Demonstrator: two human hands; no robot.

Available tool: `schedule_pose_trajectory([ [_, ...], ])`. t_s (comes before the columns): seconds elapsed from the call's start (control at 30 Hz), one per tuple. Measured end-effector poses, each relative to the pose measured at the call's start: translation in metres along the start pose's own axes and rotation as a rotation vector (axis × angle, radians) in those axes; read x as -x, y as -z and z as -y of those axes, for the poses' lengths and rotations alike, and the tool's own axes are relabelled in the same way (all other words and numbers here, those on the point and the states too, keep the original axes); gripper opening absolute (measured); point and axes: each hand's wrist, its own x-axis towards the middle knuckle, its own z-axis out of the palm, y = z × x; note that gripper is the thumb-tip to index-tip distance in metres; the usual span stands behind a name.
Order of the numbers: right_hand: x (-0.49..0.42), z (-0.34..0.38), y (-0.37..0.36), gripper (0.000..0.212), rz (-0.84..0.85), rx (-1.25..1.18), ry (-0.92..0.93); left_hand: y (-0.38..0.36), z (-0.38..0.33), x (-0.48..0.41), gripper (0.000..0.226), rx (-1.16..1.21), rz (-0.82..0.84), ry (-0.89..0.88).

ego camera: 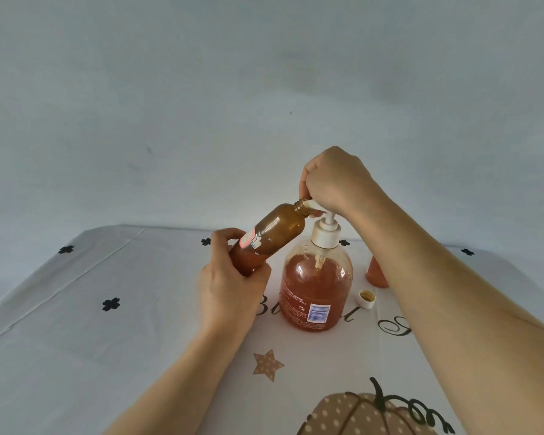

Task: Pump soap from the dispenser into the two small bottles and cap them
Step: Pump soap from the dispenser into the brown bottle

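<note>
A clear soap dispenser with orange soap and a white pump stands at the table's middle. My right hand is curled over the pump head, its nozzle at the mouth of a small amber bottle. That bottle is tilted, neck toward the nozzle, and my left hand grips its lower end. Soap fills its lower part. A second small bottle with orange soap stands right of the dispenser, mostly hidden behind my right forearm. A loose white cap lies open side up beside the dispenser.
The table wears a white cloth printed with black clovers, a star, script lettering and a pumpkin. A plain pale wall rises behind the table's far edge.
</note>
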Motion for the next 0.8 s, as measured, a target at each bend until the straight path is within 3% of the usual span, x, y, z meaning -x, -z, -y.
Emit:
schedule_pose_trajectory([
  [0.8, -0.0045, 0.0037, -0.0036, 0.026, 0.072, 0.028, 0.001, -0.0013, 0.0056, -0.0007, 0.03, 0.03, 0.016, -0.013],
])
